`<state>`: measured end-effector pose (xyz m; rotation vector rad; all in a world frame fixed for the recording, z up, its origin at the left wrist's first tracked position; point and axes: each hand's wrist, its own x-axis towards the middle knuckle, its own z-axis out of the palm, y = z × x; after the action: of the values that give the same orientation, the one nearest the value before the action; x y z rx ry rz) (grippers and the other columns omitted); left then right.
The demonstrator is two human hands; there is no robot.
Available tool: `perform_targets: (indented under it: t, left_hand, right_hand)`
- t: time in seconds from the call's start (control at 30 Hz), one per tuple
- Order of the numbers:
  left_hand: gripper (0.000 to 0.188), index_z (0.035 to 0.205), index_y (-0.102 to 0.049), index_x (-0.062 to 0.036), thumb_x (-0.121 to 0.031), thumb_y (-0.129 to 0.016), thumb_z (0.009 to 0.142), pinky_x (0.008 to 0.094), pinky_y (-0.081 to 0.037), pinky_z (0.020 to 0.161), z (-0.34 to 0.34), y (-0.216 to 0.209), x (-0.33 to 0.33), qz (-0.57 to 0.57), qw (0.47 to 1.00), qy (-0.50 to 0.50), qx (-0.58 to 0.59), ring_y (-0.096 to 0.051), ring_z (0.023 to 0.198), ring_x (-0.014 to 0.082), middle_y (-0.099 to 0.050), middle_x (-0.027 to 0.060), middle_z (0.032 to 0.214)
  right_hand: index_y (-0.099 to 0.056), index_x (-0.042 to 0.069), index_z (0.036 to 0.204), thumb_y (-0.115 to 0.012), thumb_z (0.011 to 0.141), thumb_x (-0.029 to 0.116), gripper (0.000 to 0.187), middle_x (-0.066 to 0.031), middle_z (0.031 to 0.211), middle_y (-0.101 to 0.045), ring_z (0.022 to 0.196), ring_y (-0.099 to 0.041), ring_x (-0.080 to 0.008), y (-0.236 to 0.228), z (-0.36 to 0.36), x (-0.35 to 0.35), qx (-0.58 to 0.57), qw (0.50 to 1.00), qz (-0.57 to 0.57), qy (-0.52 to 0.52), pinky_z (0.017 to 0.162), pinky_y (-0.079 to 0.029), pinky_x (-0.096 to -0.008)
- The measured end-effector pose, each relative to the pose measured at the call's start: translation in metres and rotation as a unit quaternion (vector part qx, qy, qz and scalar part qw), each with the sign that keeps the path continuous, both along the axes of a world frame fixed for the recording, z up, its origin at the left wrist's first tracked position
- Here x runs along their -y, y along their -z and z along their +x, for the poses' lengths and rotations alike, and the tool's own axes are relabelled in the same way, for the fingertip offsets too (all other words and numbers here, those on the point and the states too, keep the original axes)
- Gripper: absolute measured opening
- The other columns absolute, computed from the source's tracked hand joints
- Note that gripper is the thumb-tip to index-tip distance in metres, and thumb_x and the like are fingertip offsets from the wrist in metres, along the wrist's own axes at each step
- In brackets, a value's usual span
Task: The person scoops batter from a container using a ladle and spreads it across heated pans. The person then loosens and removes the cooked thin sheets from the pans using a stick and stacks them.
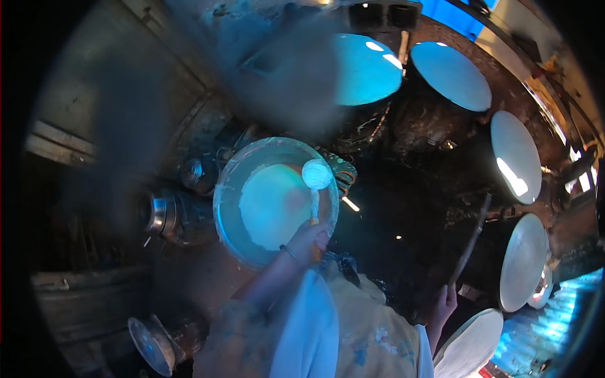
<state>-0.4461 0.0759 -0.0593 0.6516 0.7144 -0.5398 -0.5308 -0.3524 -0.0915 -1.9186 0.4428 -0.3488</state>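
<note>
In front of me stands a wide round tub [228, 183] with pale liquid batter [271, 208] in it. My left hand [305, 242] is closed round the handle of a ladle [316, 174]. The ladle's round bowl, coated or filled with white batter, is over the tub's right side. Off to the right, my right hand [446, 301] is closed round the lower end of a thin stick [472, 236], which slants up and away. The stick's far tip lies before the dark area by the griddles.
Pale round griddle plates [451, 75] curve from the far side round to my right, one [471, 345] close by my right arm. Metal vessels [170, 211] sit left of the tub. An orange-handled tool [345, 178] lies beside the tub. Blurry smears cover the upper left.
</note>
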Motion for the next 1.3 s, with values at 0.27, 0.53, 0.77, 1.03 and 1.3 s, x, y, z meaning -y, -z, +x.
perform_targets:
  t: [0.27, 0.53, 0.77, 1.03, 1.3]
  left_hand:
    - [0.026, 0.101, -0.042, 0.0016, -0.009, -0.053, 0.08, 0.0393, -0.05, 0.061, -0.048, 0.151, -0.113, 0.615, 0.677, 0.398, -0.074, -0.062, 0.071, 0.0277, -0.06, 0.0177, 0.08]
    - [0.017, 0.078, -0.055, 0.0021, -0.014, -0.05, 0.081, 0.0362, -0.05, 0.056, -0.085, 0.112, -0.059, 0.42, 0.81, 0.404, -0.072, -0.063, 0.063, 0.0238, -0.062, 0.0179, 0.071]
    - [0.016, 0.07, -0.055, -0.0014, -0.013, -0.053, 0.081, 0.0226, -0.04, 0.041, -0.097, 0.146, -0.025, 0.058, 0.99, 0.024, 0.128, -0.053, 0.047, 0.0116, -0.054, 0.0041, 0.055]
    - [0.016, 0.104, -0.044, -0.0097, -0.006, -0.046, 0.088, 0.0151, -0.03, 0.038, -0.103, 0.013, -0.019, -0.261, 0.936, -0.231, 0.053, -0.034, 0.04, 0.0017, -0.036, -0.0055, 0.058]
    - [0.023, 0.11, -0.038, -0.0149, -0.005, -0.042, 0.089, 0.0166, -0.023, 0.032, -0.126, -0.099, -0.015, -0.004, 0.968, -0.169, 0.187, -0.028, 0.034, 0.001, -0.032, -0.0042, 0.053]
  right_hand:
    - [-0.06, 0.001, 0.105, -0.054, 0.079, 0.006, 0.027, -0.0132, 0.081, -0.062, 0.076, -0.063, -0.0273, -0.038, 0.17, -0.234, -0.082, 0.824, -0.285, -0.482, 0.067, -0.05, -0.0351]
    - [-0.059, 0.008, 0.098, -0.054, 0.077, 0.012, 0.022, -0.0086, 0.084, -0.064, 0.076, -0.064, -0.025, -0.03, 0.212, -0.37, -0.19, 0.463, -0.621, -0.603, 0.063, -0.051, -0.0374]
    - [-0.062, 0.006, 0.088, -0.05, 0.078, 0.01, 0.015, -0.0109, 0.089, -0.064, 0.081, -0.063, -0.0298, -0.058, 0.187, -0.315, -0.166, 0.514, -0.538, -0.647, 0.07, -0.051, -0.0415]
    - [-0.06, 0.004, 0.1, -0.05, 0.084, 0.007, 0.019, -0.0218, 0.085, -0.06, 0.08, -0.06, -0.0353, -0.085, 0.124, -0.229, -0.182, 0.738, -0.267, -0.593, 0.071, -0.047, -0.0344]
    - [-0.06, 0.004, 0.107, -0.055, 0.082, 0.002, 0.025, -0.0195, 0.079, -0.06, 0.072, -0.061, -0.0283, -0.119, 0.114, -0.212, 0.018, 0.803, -0.075, -0.591, 0.065, -0.047, -0.0317]
